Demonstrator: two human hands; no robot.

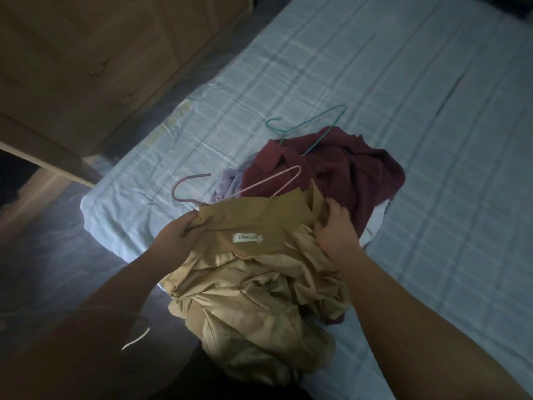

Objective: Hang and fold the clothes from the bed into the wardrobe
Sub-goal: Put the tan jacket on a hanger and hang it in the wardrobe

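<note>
A tan garment [253,287] with a white neck label hangs crumpled over the near corner of the bed [403,82]. My left hand [176,238] grips its collar on the left, pinching the wire of a pink hanger [230,186] whose hook points left. My right hand [336,226] holds the collar's right side. Behind lies a maroon shirt [346,171] with a teal hanger [311,125] on top. A lilac garment [230,183] peeks out beside it.
A wooden wardrobe [86,53] stands to the left of the bed, with a strip of dark floor [43,226] between. The light blue checked sheet stretches away to the right. A thin white cord [135,337] dangles near my left forearm.
</note>
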